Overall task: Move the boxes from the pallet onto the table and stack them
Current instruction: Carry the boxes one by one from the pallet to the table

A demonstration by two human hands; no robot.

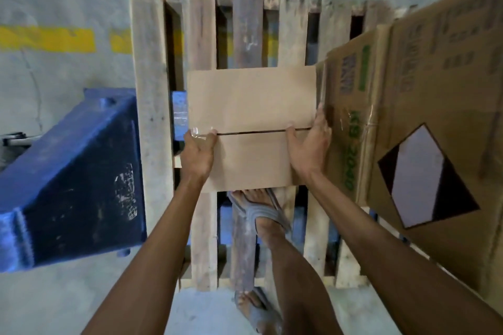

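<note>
A plain brown cardboard box (251,106) with a centre seam on its top sits over the wooden pallet (201,35), seen from above. My left hand (198,151) grips its left edge at the seam. My right hand (309,148) grips its right edge, squeezed against a larger printed box (351,128). Beyond that stands a big carton with a black-and-white diamond label (435,117). No table is in view.
A blue pallet jack (70,171) stands at the pallet's left side. One sandalled foot (261,212) rests on the pallet slats, the other (258,313) on the concrete floor. A yellow line (46,39) marks the floor at the far left.
</note>
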